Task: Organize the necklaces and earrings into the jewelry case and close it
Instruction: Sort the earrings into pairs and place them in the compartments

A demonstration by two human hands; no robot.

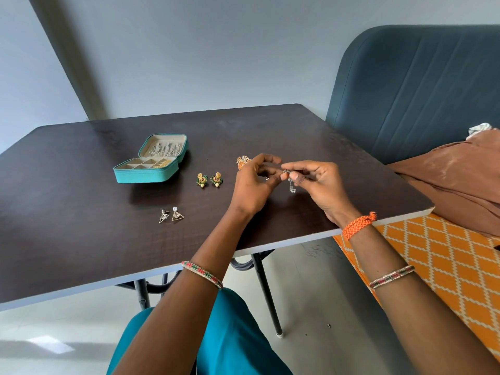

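Observation:
A teal jewelry case (pixel 140 176) lies open on the dark table (pixel 81 234), with silver chains hung in its raised lid and gold pieces in one tray compartment. My right hand (pixel 316 185) pinches a small silver dangling earring (pixel 290 184) above the table. My left hand (pixel 254 185) meets it, fingertips touching the same piece. A green-and-gold earring pair (pixel 209 180) lies right of the case. A silver triangular pair (pixel 171 215) lies nearer me. An orange-gold earring (pixel 243 161) peeks out behind my left hand.
A blue-grey padded headboard (pixel 419 90) and a bed with an orange patterned sheet (pixel 446 266) and brown cloth (pixel 460 180) stand close to the table's right edge. The table's front edge runs above my teal-clad lap.

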